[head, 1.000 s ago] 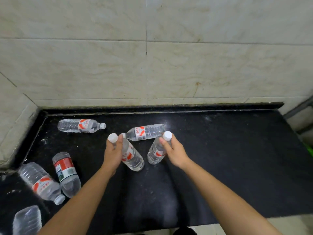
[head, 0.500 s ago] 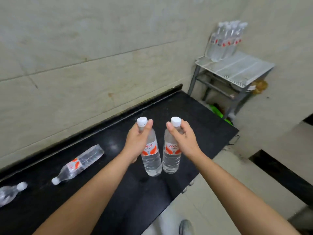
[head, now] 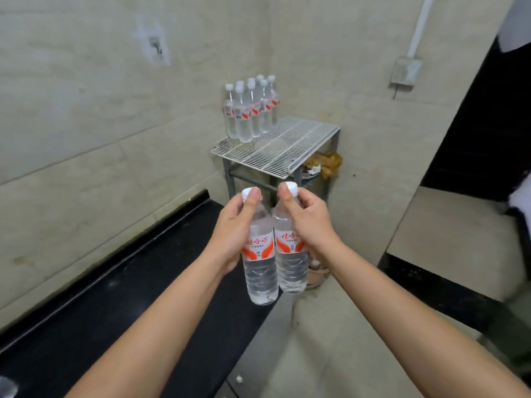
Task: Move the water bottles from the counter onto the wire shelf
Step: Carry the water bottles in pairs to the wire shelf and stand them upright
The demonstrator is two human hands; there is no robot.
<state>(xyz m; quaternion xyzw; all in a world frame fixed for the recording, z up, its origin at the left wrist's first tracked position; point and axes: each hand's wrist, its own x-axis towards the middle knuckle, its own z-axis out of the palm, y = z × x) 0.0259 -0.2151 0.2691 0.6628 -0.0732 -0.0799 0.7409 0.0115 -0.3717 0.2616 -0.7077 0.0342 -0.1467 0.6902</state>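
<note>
My left hand [head: 234, 225] grips the neck of a clear water bottle [head: 260, 262] with a red and white label and a white cap. My right hand [head: 309, 218] holds a second such bottle [head: 290, 264] the same way. Both bottles hang upright, side by side and touching, in the air over the right end of the black counter [head: 120, 305]. Ahead in the corner stands the white wire shelf [head: 284, 149] on a grey frame. Several upright water bottles [head: 250, 109] are grouped at its back left corner.
Tiled walls close the left and far sides. Under the shelf sit a metal bin [head: 317, 185] with yellowish rubbish and some floor clutter. A low tiled ledge [head: 454, 239] and a dark doorway [head: 485, 116] lie to the right. The tip of another bottle [head: 7, 390] shows at the bottom left.
Both hands lifted a bottle each off the counter and carried them to the right. The view swung from the counter to the wire shelf, which is now straight ahead and nearer.
</note>
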